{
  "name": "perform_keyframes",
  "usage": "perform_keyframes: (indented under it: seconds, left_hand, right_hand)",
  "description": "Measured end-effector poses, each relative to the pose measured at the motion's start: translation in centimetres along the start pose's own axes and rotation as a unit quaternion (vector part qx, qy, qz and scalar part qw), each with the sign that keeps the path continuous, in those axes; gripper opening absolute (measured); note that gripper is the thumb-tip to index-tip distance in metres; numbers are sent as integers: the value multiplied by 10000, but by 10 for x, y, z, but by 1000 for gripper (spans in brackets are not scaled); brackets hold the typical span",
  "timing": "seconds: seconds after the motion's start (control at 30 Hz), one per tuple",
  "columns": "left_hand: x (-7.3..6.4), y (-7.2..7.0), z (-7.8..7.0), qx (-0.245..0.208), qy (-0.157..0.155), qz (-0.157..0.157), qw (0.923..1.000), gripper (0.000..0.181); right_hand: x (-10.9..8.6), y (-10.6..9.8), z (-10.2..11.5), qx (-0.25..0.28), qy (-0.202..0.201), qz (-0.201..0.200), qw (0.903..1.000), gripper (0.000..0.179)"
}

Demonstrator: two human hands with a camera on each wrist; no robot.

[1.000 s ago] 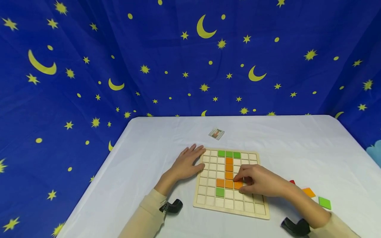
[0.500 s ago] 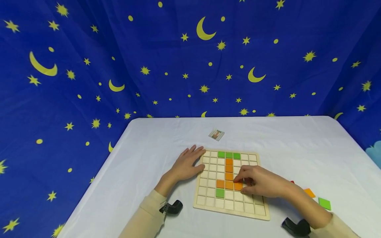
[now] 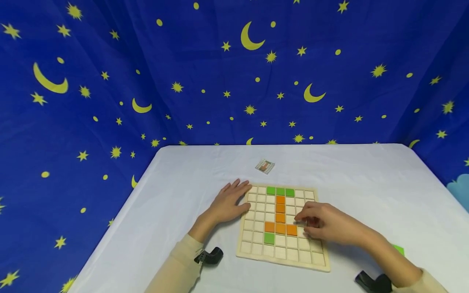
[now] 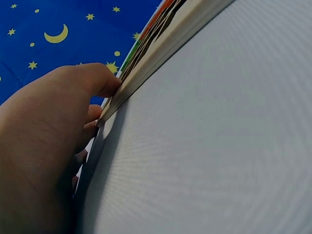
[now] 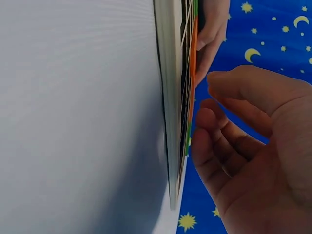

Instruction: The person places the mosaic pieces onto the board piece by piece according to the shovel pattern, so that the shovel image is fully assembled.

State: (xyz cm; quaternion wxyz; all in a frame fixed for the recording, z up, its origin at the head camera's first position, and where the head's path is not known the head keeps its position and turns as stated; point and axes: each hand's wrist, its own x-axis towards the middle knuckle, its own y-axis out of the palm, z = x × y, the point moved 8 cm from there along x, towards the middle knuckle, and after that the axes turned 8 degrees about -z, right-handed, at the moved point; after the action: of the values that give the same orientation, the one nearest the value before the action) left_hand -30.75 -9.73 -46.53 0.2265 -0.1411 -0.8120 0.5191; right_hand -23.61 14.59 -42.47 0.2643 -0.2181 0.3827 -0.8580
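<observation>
A square wooden grid board (image 3: 239, 244) lies on the table. Green tiles (image 3: 280, 191) sit in its far row, above a column of orange tiles (image 3: 280, 208). That column meets a short orange row whose right end is an orange tile (image 3: 292, 230). One green tile (image 3: 269, 238) lies just below that row's left end. At the board's left edge rests my left hand (image 3: 224, 205), fingers extended and thumb touching the rim. My right hand (image 3: 327, 224) hovers over the board's right side, its fingers loosely bent; nothing shows between thumb and fingers in the right wrist view (image 5: 253, 141).
Beyond the board lies a small card (image 3: 265, 166) with a printed grid pattern. A loose green tile (image 3: 398, 248) peeks out behind the right forearm. Black wrist devices (image 3: 212, 255) sit at both sleeves. A blue star-patterned curtain (image 3: 205, 61) surrounds the white table (image 3: 176, 187).
My right hand has let go of the orange tile at the row's right end and shifted rightward. Its forearm now covers the loose red and orange tiles. My left hand stays put.
</observation>
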Motion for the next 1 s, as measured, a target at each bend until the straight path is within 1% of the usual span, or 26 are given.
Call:
perform_keyframes:
  seconds: [0.1,0.17,0.4,0.6,0.77,0.9,1.0]
  left_hand:
    - [-1,-2,0,-28,-30,-11,10000,63]
    - [-1,-3,0,-37,-23,-28,10000,63]
    - [-2,-4,-2,-69,8,-66,10000,63]
    - [-3,0,0,37,-27,28,10000,64]
    - [-3,0,0,36,-10,-8,10000,63]
    - [-2,-1,0,10,7,-9,10000,63]
    - [-2,-2,-1,-17,-16,-19,10000,64]
  right_hand:
    - [-5,-2,0,-40,53,33,10000,26]
    - [-9,-6,-2,-103,96,-27,9999,27]
    - [-25,-26,-18,-319,350,-316,9984,27]
    - [-43,-38,-31,-487,581,-463,9960,28]
    - [-54,-48,-37,-553,623,-656,9944,28]
    - [-60,-55,-41,-693,680,-724,9926,28]
    - [-66,-60,-43,-739,629,-740,9925,28]
